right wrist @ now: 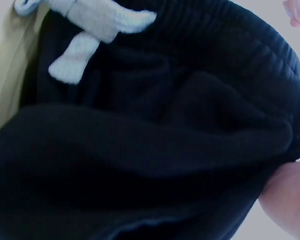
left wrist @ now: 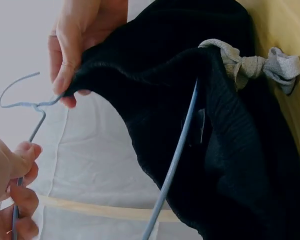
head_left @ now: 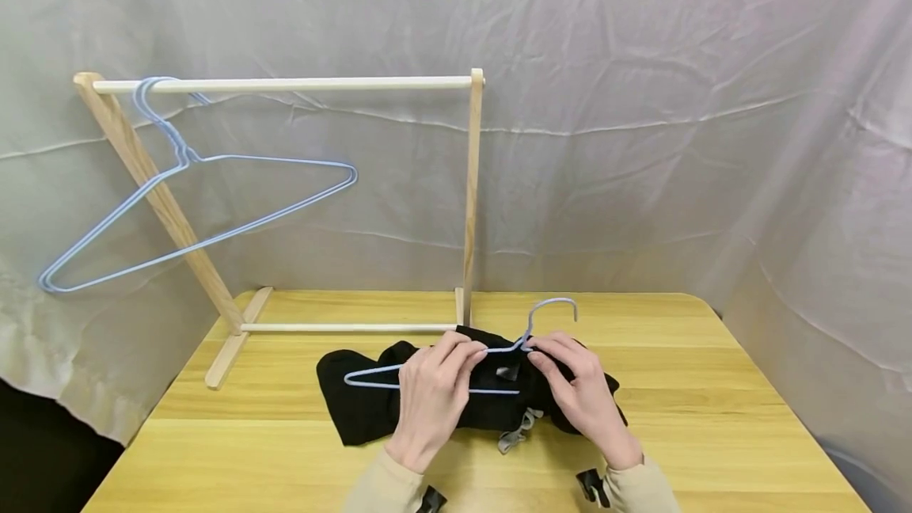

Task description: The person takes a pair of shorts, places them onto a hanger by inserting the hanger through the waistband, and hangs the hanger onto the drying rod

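Note:
Black drawstring pants (head_left: 356,410) lie bunched on the table under both hands, with a knotted grey drawstring (head_left: 518,434) at the waistband. A light-blue wire hanger (head_left: 374,371) is partly inside the waist opening; its hook points up and right. My left hand (head_left: 433,390) pinches the hanger's upper wire left of the neck. Beside the neck, my right hand (head_left: 580,386) pinches the waistband edge between thumb and fingers. In the left wrist view the lower wire (left wrist: 177,157) runs into the black cloth. The hanger's right end is hidden by the pants.
A wooden rack (head_left: 473,196) stands at the back left of the table (head_left: 712,418). Nested light-blue hangers (head_left: 278,216) hang from the left of its white top bar (head_left: 321,85). Grey curtains (head_left: 641,180) enclose the back and sides.

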Available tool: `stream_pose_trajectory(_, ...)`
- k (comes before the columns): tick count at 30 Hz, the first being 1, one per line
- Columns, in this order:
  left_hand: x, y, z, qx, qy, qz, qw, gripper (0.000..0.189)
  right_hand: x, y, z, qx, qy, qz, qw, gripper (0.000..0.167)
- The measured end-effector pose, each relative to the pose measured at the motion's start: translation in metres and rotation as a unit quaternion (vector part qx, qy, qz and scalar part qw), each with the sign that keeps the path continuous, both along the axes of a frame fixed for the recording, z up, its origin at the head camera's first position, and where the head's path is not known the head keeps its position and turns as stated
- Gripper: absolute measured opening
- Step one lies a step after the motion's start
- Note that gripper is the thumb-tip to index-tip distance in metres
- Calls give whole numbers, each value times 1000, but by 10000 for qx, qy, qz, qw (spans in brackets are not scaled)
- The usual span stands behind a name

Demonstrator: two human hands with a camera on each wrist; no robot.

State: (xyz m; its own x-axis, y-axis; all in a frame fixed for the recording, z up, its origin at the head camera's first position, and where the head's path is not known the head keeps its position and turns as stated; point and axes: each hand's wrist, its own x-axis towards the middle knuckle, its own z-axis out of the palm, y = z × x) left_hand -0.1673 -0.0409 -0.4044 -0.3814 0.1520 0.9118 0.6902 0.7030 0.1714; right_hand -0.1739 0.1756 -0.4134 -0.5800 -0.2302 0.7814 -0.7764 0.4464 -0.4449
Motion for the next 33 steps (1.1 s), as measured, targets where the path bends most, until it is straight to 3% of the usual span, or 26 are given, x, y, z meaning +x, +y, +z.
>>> stream_pose_trajectory(3, -1, 0, 3, 16, 353, -510, 9981, 13, -1, -1, 1, -382, 139, -49, 9992, 21)
stream_pose_trajectory(5, -1, 0, 5, 19, 686, -1064, 9919, 13, -3, 0, 2, -723, 338, -168, 9967, 24)
stream_pose_trajectory(7, 0, -1, 7, -168, 749, -1603, 9841, 12, -4, 2, 3, -1170, 467, -311, 9915, 24)
stream_pose_trajectory(8, 1, -2, 6, -306, 620, -1824, 9808, 10, -5, 4, 4, -1388, 521, -381, 9882, 23)
stream_pose_trajectory(10, 2, -4, 4, -712, -200, -2061, 9757, 7, -6, 7, 4, -1739, 566, -531, 9817, 21)
stream_pose_trajectory(12, 4, -8, -1, -1226, -1422, -1949, 9627, 10, -6, 9, 5, -1983, 527, -658, 9765, 20)
stream_pose_trajectory(15, 4, -13, -9, -1968, -2946, -1524, 9226, 22, -5, 10, 7, -2136, 455, -837, 9723, 19)
stream_pose_trajectory(17, 4, -15, -13, -2319, -3439, -1334, 9001, 31, -3, 10, 8, -2212, 336, -942, 9701, 16)
stream_pose_trajectory(18, 4, -16, -14, -2466, -3536, -1253, 8936, 36, -2, 10, 8, -2249, 274, -992, 9689, 15)
stream_pose_trajectory(20, 4, -18, -16, -2701, -3472, -1027, 8922, 46, -2, 11, 8, -2323, 171, -1085, 9664, 13)
stream_pose_trajectory(23, 6, -22, -17, -3005, -3103, -457, 9007, 57, -1, 12, 9, -2417, 115, -1141, 9636, 13)
stream_pose_trajectory(26, 7, -28, -19, -3043, -2958, 29, 9055, 54, 0, 13, 10, -2432, 139, -1154, 9630, 14)
stream_pose_trajectory(33, 1, -52, -14, -2175, -3720, 314, 9019, 19, 2, 22, 15, -2596, 144, -1273, 9572, 15)
